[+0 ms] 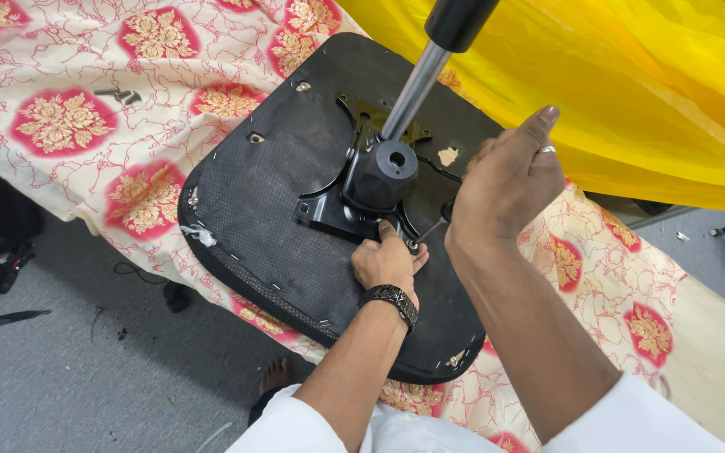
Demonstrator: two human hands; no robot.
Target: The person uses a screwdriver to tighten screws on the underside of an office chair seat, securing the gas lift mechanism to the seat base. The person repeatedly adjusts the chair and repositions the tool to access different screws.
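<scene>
Underneath the head camera, an upturned black chair seat (295, 210) lies on the floral-clothed surface (69, 117). Left hand (388, 262) presses fingers on its metal bracket (337, 214); right hand (505, 180) grips a screwdriver (436, 225) there.

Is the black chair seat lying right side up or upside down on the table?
Upside down: the chair seat shows its stapled underside, with the black metal bracket and chrome post pointing upward.

Chair seat (279, 210) lies upside down at frame centre on the patterned cloth (69, 126) covering the tabletop (706, 361). Mounting plate (329, 210) sits on the seat, gas-lift column (413, 92) rising toward upper centre. Left hand (386, 262) lies on the seat at the plate's lower edge; right hand (505, 180) just right of it. Loose metal fitting (121, 95) on the cloth, upper left. Floor (60, 369) lower left.
</scene>
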